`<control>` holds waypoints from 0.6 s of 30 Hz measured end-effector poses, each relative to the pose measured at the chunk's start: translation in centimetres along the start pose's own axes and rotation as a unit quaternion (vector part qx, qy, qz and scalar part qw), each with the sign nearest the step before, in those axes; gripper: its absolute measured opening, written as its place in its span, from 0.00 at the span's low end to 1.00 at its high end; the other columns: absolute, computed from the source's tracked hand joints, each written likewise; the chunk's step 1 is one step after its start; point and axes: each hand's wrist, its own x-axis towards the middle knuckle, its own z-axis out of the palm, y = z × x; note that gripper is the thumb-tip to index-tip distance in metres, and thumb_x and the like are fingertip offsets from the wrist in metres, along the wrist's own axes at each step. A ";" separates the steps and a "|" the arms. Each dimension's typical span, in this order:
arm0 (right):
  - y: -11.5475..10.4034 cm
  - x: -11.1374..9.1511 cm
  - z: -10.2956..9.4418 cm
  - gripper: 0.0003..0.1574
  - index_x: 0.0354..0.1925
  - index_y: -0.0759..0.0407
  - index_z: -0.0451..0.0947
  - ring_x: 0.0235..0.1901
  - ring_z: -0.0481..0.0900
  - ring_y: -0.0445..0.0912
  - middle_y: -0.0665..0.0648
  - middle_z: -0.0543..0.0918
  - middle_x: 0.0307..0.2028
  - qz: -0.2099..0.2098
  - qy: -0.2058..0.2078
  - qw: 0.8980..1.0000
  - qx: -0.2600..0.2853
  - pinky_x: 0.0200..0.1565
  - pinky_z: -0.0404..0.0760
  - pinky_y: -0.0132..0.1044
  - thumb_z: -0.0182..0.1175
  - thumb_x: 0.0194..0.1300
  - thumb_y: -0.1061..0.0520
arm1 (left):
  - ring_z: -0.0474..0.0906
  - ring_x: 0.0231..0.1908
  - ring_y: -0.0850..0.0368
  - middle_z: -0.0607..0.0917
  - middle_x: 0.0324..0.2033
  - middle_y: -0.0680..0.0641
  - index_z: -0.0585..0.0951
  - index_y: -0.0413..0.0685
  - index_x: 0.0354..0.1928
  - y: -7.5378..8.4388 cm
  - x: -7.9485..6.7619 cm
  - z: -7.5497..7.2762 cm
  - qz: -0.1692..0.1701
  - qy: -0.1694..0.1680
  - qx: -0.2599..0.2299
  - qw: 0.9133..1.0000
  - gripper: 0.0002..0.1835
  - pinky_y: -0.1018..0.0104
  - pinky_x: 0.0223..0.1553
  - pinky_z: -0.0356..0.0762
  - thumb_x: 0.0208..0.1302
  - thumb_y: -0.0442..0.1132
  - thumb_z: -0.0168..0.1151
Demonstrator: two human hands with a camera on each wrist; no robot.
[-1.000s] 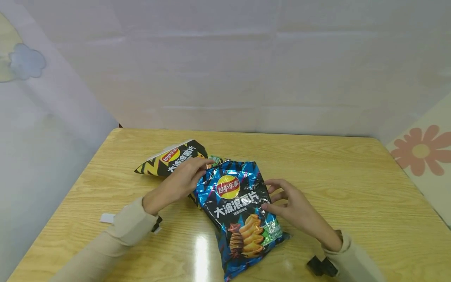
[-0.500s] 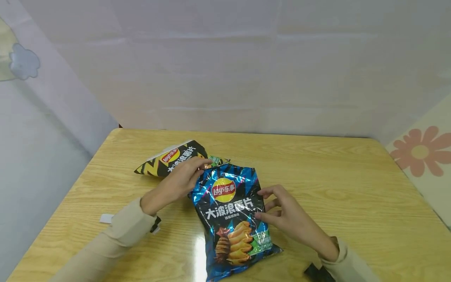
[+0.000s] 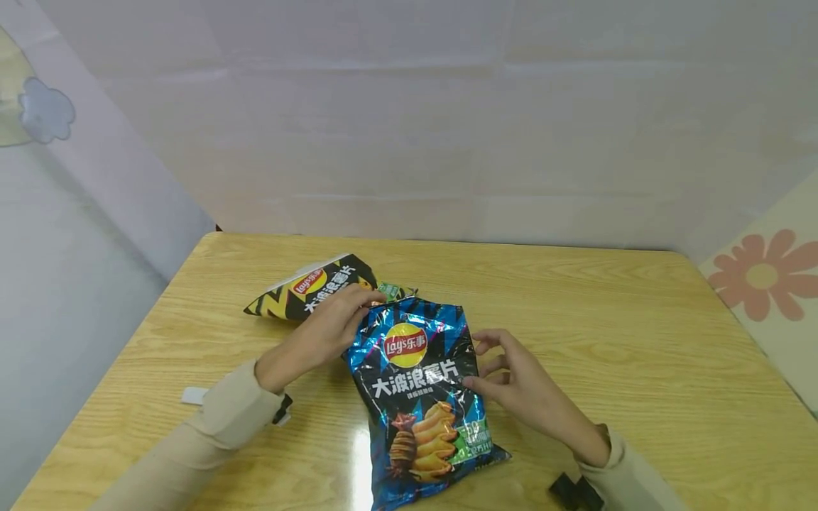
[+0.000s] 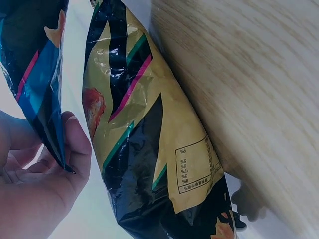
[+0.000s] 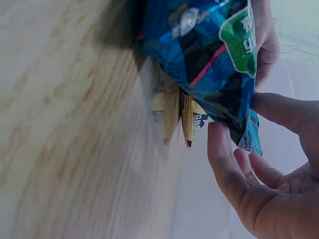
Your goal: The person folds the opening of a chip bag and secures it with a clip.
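Observation:
A blue and black bag of potato chips (image 3: 422, 397) leans front-up on the table. My left hand (image 3: 326, 323) pinches its upper left corner; in the left wrist view the thumb and fingers (image 4: 77, 144) close round that corner. At the bag's right edge is my right hand (image 3: 527, 383), its thumb on the front and its fingers bent behind the edge, as the right wrist view of the hand (image 5: 269, 184) also shows. Behind the left hand lies a yellow and black bag of potato chips (image 3: 275, 304), partly covered by that hand and the blue bag.
The wooden table (image 3: 607, 319) ends at a pale cloth backdrop (image 3: 447, 142). A small white object (image 3: 193, 395) lies beside the left sleeve. A dark device (image 3: 575, 492) sits at the right wrist.
The blue bag has shifted slightly left and toward me and turned a little straighter. My right hand has gone left with it. My left hand has barely moved; the yellow bag stays put.

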 end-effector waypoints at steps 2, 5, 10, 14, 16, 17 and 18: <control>0.0 0.1 0.0 0.38 0.66 0.64 0.63 0.44 0.80 0.48 0.64 0.72 0.54 0.000 0.001 1.000 0.002 0.42 0.83 0.32 0.69 0.62 0.59 | 0.81 0.48 0.47 0.83 0.48 0.40 0.80 0.38 0.56 0.1 0.0 0.0 0.000 -0.002 0.001 1.000 0.16 0.55 0.52 0.81 0.69 0.23 0.54; 0.1 0.4 0.0 0.38 0.66 0.63 0.63 0.47 0.79 0.50 0.65 0.72 0.56 -0.003 0.001 1.000 0.004 0.46 0.82 0.33 0.68 0.63 0.58 | 0.81 0.47 0.49 0.83 0.48 0.41 0.80 0.38 0.56 0.1 -0.1 -0.1 0.000 -0.003 0.002 1.000 0.16 0.56 0.50 0.82 0.69 0.23 0.54; 0.1 0.8 0.0 0.37 0.66 0.61 0.63 0.48 0.80 0.50 0.65 0.73 0.57 -0.012 0.005 1.000 -0.007 0.48 0.82 0.34 0.68 0.63 0.59 | 0.80 0.46 0.51 0.83 0.48 0.41 0.80 0.39 0.56 0.2 -0.1 0.0 -0.010 -0.010 0.000 1.000 0.15 0.57 0.49 0.81 0.70 0.26 0.54; 0.1 1.2 0.0 0.37 0.66 0.62 0.64 0.48 0.80 0.51 0.65 0.73 0.56 -0.017 0.008 1.000 -0.008 0.48 0.82 0.34 0.68 0.63 0.61 | 0.79 0.46 0.53 0.82 0.50 0.42 0.80 0.41 0.57 0.3 -0.1 0.0 -0.018 -0.014 0.003 1.000 0.15 0.56 0.48 0.80 0.71 0.30 0.55; 0.0 1.4 0.0 0.36 0.66 0.64 0.64 0.48 0.80 0.52 0.66 0.73 0.56 -0.025 0.011 1.000 -0.004 0.48 0.83 0.34 0.67 0.63 0.61 | 0.79 0.47 0.51 0.82 0.51 0.42 0.79 0.41 0.58 0.4 -0.1 0.0 -0.025 -0.017 0.003 1.000 0.16 0.55 0.51 0.80 0.71 0.32 0.56; 0.0 1.5 0.0 0.36 0.66 0.64 0.64 0.48 0.81 0.52 0.67 0.73 0.56 -0.030 0.012 0.999 -0.002 0.48 0.83 0.34 0.67 0.64 0.62 | 0.80 0.49 0.51 0.82 0.52 0.42 0.79 0.41 0.58 0.5 -0.1 -0.1 -0.027 -0.019 0.003 0.999 0.16 0.53 0.52 0.80 0.71 0.33 0.56; 0.0 1.6 -0.1 0.35 0.65 0.65 0.64 0.47 0.81 0.52 0.67 0.73 0.55 -0.035 0.013 0.999 0.000 0.47 0.83 0.34 0.66 0.64 0.62 | 0.80 0.50 0.50 0.82 0.52 0.42 0.79 0.42 0.59 0.5 -0.1 -0.1 -0.032 -0.020 0.003 0.999 0.16 0.52 0.54 0.80 0.72 0.34 0.57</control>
